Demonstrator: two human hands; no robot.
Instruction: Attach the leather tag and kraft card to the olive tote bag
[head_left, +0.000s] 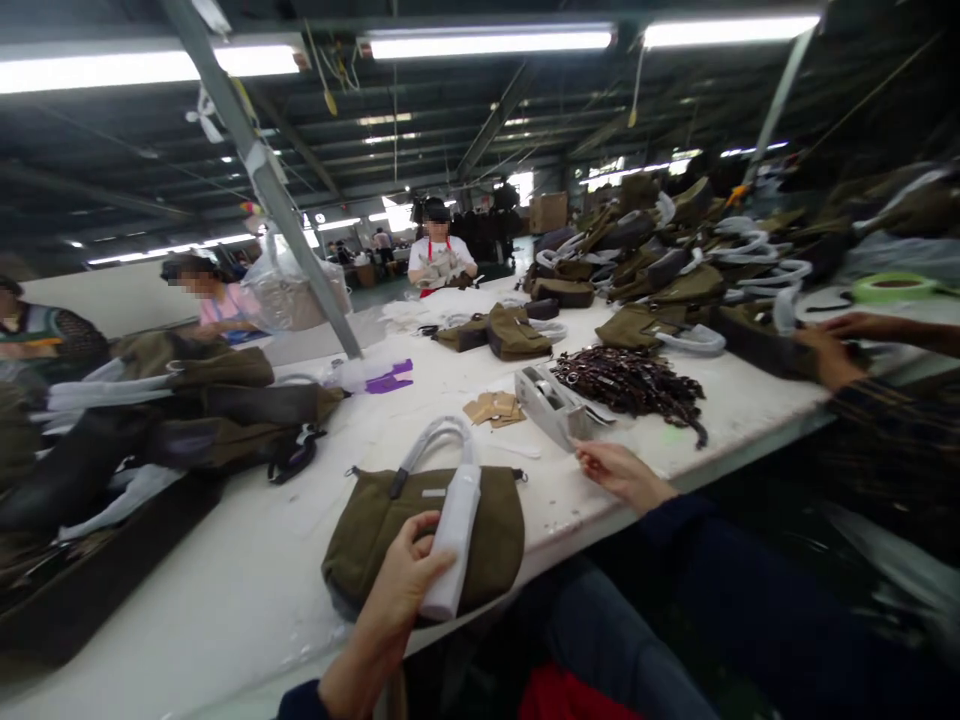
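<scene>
Our left hand (405, 575) closed round white-wrapped handle (455, 545) of olive bag (487, 540), bag lying on desk (202, 590). Our right hand (619, 473) loosely open, holding nothing, just beside tape dispenser (544, 405).

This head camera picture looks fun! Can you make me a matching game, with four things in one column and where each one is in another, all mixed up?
Things:
1. left hand
2. right hand
3. small tan cards
4. heap of dark rings

Places:
A. right of the tape dispenser
B. gripping the white-wrapped bag handle
C. left of the tape dispenser
D. just in front of the tape dispenser

Right pairs: 1-B, 2-D, 3-C, 4-A
</scene>
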